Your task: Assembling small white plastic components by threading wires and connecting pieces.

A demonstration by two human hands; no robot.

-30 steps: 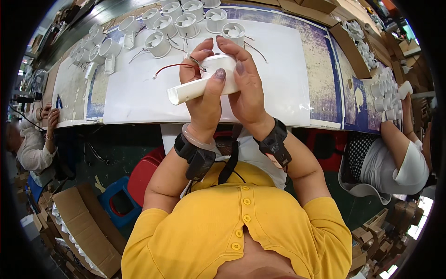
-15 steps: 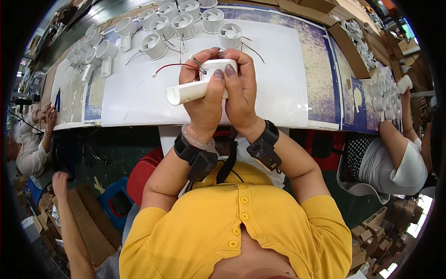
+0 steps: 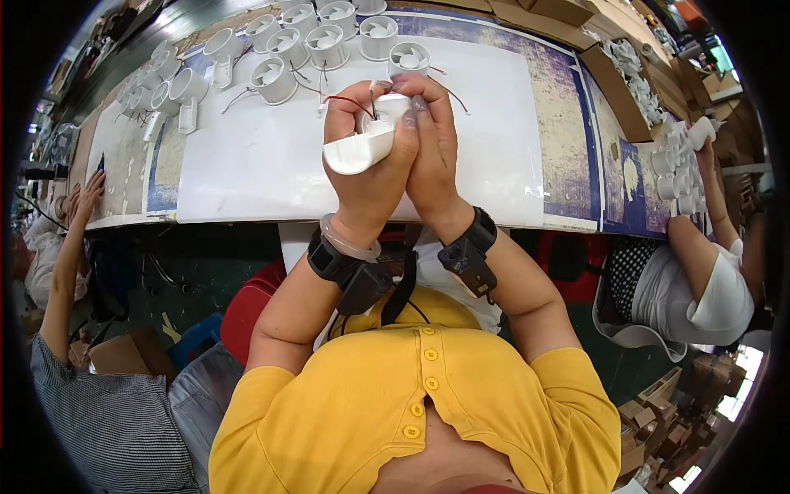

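Between my two hands, above the white sheet (image 3: 494, 156), is a white plastic fan housing (image 3: 362, 151) with a half-round trough-shaped handle pointing toward me. My left hand (image 3: 354, 181) wraps round its left side. From the right, my right hand (image 3: 432, 152) presses against it, thumbs close together and fingertips meeting at the far side. Thin red and dark wires come out of the housing near my left fingers. Much of its round body is hidden by my hands. Just beyond my fingertips stands a white round fan (image 3: 409, 59) with its blades facing up.
Several white fans (image 3: 326, 45) stand at the back of the table, wires trailing. More housings with handles (image 3: 189, 86) lie at the left. A cardboard box (image 3: 617, 90) of white parts is at the right, near stacked white cups (image 3: 679, 169). People sit or reach on both sides.
The housing has turned in my hands, so its handle now points more toward me and shows its hollow end. At the left, another person's arm has reached forward to the table.
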